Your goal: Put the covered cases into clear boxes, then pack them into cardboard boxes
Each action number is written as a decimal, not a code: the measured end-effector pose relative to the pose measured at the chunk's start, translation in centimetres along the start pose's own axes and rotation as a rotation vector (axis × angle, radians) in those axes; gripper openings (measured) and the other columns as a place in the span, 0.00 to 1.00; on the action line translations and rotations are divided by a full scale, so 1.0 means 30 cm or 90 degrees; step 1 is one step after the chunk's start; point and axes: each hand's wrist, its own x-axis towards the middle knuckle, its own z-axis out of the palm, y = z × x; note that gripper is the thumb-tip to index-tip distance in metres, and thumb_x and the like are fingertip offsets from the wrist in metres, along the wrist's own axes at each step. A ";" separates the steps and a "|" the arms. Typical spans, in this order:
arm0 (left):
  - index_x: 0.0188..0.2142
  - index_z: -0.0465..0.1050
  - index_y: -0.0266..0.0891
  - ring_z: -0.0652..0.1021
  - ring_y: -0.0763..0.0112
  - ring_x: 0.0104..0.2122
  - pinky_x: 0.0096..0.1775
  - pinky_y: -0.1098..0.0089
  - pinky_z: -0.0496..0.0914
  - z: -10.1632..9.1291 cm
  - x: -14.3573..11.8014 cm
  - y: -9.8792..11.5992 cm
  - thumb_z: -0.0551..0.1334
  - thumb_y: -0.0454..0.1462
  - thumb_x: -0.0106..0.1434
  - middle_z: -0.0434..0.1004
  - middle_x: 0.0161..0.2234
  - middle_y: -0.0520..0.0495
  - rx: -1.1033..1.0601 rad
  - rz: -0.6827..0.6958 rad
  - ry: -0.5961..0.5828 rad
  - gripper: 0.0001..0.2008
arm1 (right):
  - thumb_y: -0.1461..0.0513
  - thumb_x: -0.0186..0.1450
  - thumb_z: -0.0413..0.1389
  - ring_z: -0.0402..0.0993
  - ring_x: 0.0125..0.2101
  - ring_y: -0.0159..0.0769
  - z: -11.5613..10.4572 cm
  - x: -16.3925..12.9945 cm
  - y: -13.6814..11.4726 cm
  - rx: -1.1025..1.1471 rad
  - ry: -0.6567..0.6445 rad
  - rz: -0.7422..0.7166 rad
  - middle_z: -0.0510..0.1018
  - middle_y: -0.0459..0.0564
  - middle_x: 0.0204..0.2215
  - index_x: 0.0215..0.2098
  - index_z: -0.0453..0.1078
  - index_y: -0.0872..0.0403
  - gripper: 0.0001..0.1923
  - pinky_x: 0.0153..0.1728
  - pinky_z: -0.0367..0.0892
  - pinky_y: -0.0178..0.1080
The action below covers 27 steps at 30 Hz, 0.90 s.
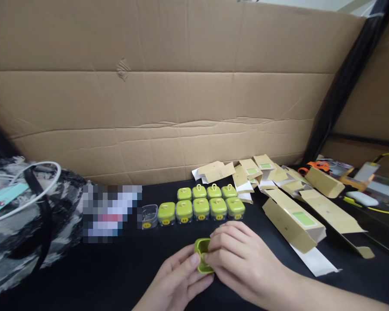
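The left hand [181, 274] grips one green lid [201, 245], hollow side showing, over the black table [116, 272]; the right hand's [241, 257] fingers bunch inside it, their pinch hidden. Beyond: one lidless clear container [150, 215] beside five green-lidded containers [201, 209], then four more behind; overlapping cartons [291, 221], uncountable, rightward; finally one cardboard wall [181, 99]

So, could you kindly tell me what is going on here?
A person holds a small green lid in the left hand, hollow side showing, with the fingers of the right hand at that hollow. Beyond the hands, nine tubs with green lids on stand in two rows; a clear tub at the left end of the front row has no lid. Opened boxes lie to the right.
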 end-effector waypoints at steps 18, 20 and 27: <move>0.45 0.80 0.44 0.79 0.59 0.49 0.54 0.62 0.67 0.012 -0.003 -0.012 0.69 0.43 0.58 0.83 0.45 0.45 0.048 0.031 0.057 0.15 | 0.70 0.71 0.41 0.73 0.35 0.39 0.028 -0.014 -0.018 -0.121 -0.029 -0.046 0.80 0.53 0.33 0.39 0.70 0.57 0.16 0.46 0.63 0.40; 0.46 0.80 0.44 0.78 0.59 0.49 0.53 0.62 0.67 0.015 -0.005 -0.012 0.69 0.43 0.58 0.83 0.45 0.45 0.047 0.038 0.053 0.16 | 0.70 0.71 0.41 0.73 0.34 0.39 0.030 -0.014 -0.017 -0.133 -0.009 -0.051 0.80 0.52 0.32 0.40 0.71 0.57 0.16 0.45 0.63 0.40; 0.45 0.81 0.46 0.80 0.59 0.47 0.53 0.62 0.68 0.026 -0.013 -0.009 0.70 0.44 0.57 0.85 0.42 0.45 0.036 0.031 0.048 0.16 | 0.69 0.71 0.42 0.72 0.32 0.38 0.022 -0.014 -0.018 -0.140 0.009 -0.031 0.80 0.50 0.30 0.40 0.71 0.57 0.15 0.42 0.63 0.41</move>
